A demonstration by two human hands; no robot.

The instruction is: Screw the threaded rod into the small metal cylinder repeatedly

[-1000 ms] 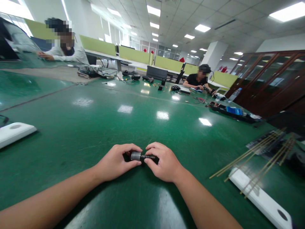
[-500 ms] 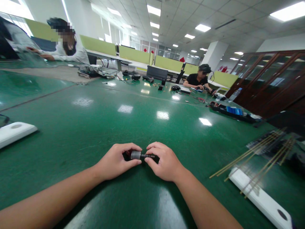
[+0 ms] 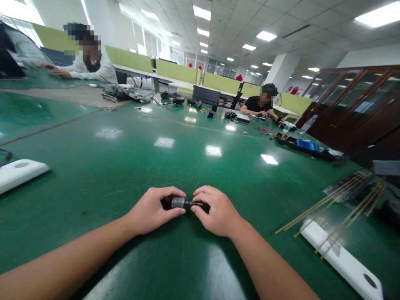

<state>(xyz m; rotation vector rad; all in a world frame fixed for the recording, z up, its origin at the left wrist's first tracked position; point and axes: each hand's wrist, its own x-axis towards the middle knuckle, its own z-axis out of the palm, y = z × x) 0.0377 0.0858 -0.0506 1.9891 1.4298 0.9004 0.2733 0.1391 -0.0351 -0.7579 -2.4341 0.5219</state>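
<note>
A small silver metal cylinder (image 3: 178, 202), which looks like a little motor, lies sideways just above or on the green table. From its right end sticks out a thin dark ridged shaft (image 3: 190, 203). My left hand (image 3: 156, 209) grips the cylinder, fingers on its far side and thumb on the near side; its left end is partly hidden in the palm's shadow. At the shaft's tip, the thumb and fingers of my right hand (image 3: 215, 211) close around it. Whether every fingertip touches the shaft is hard to see.
On the right, several thin brass-coloured rods (image 3: 337, 200) lie across a white flat device (image 3: 343, 260). A similar white device (image 3: 23, 173) is at the left. Farther back are a black tray (image 3: 306, 148), cables and small parts. Two people sit at the far side.
The right thumb and fingers have shifted very slightly right along the shaft, showing more of it. My left hand and the cylinder stay in place.
</note>
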